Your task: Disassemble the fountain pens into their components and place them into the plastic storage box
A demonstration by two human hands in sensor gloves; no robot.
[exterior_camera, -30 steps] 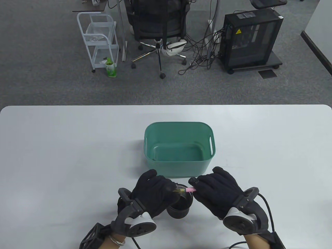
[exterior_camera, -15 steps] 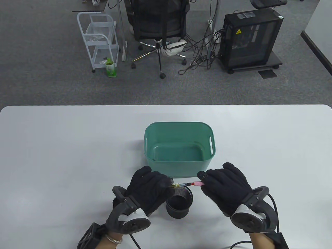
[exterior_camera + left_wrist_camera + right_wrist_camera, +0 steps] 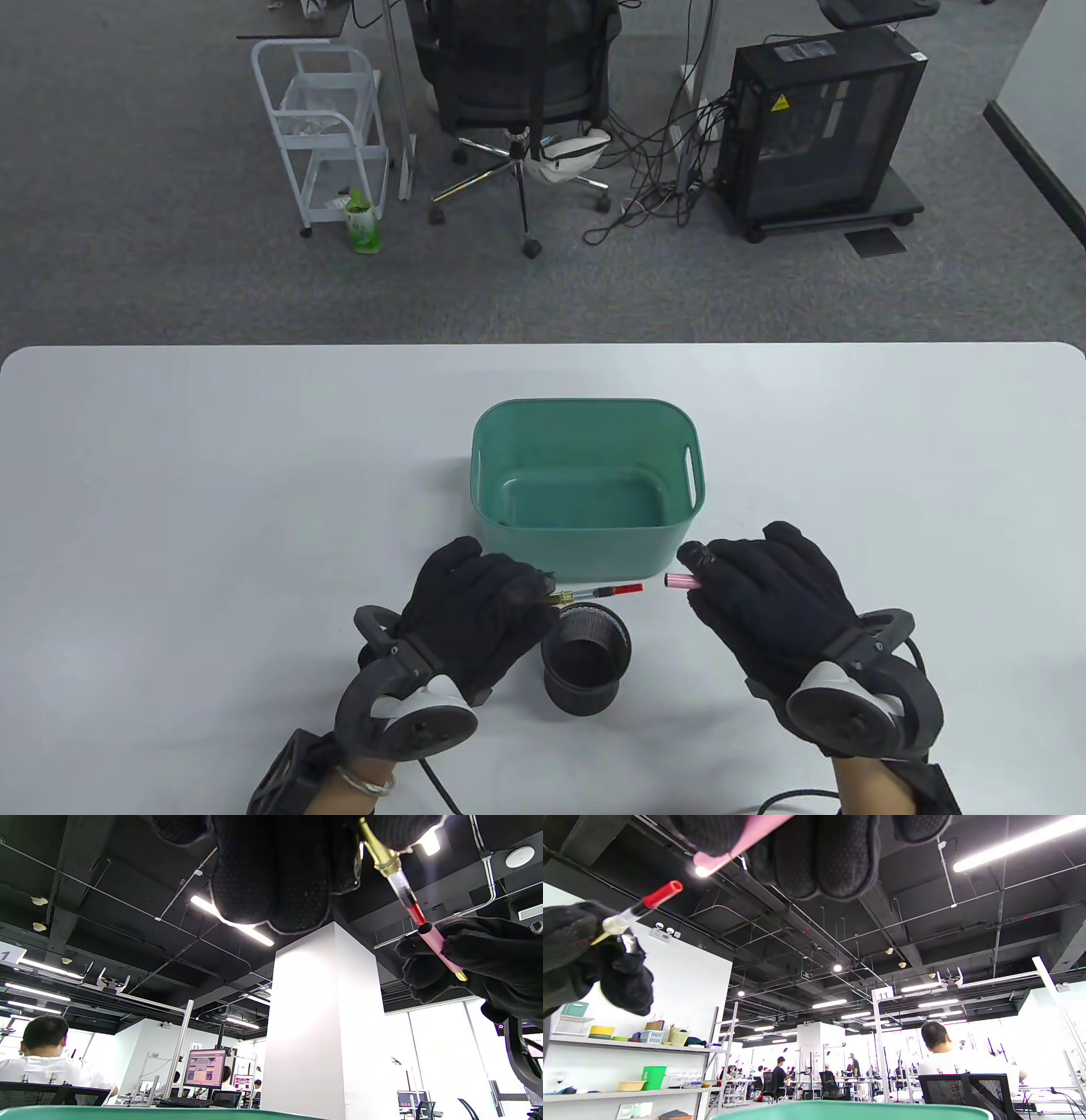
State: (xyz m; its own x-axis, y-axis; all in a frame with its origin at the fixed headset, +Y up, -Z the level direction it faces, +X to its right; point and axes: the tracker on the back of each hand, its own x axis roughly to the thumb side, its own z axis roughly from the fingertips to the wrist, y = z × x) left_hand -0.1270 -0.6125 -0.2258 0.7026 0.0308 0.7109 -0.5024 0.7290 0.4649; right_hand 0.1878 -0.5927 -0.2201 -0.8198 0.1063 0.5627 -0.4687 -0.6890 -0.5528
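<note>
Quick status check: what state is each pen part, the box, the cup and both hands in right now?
Pink barrel: pulled off, gripped by the right hand.
Nib section with red cartridge: exposed, held by the left hand, clear of the barrel.
Green box: upright, nothing seen inside.
Black cup: upright on the table, open.

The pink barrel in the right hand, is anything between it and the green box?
Nothing visible. The pink barrel sits in the right hand just off the near right corner of the green box, whose top is open. The black mesh cup stands nearer the person, off that path.
</note>
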